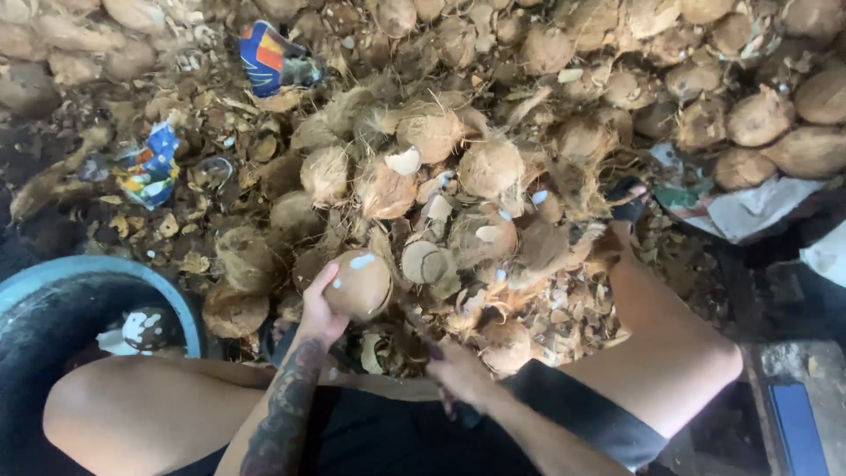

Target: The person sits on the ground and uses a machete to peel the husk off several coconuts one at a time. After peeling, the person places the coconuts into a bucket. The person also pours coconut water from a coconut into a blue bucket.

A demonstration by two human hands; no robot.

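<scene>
Left hand [319, 310] cups one brown husked coconut [359, 284] from below and behind, fingers wrapped on its left flank; nut sits just above and right of the palm, roughly round, slightly longer axis tilted up-left to down-right, a white chipped patch facing up. Blue tub [106, 273] at far left holds one dark nut speckled white. Right hand [460, 375] clenched around a dark tool handle; blade hidden, heading not readable. Beyond both hands, a heap of coconuts [493, 167], too many to count. Two bright wrappers [269, 57] on the litter, upper left.
</scene>
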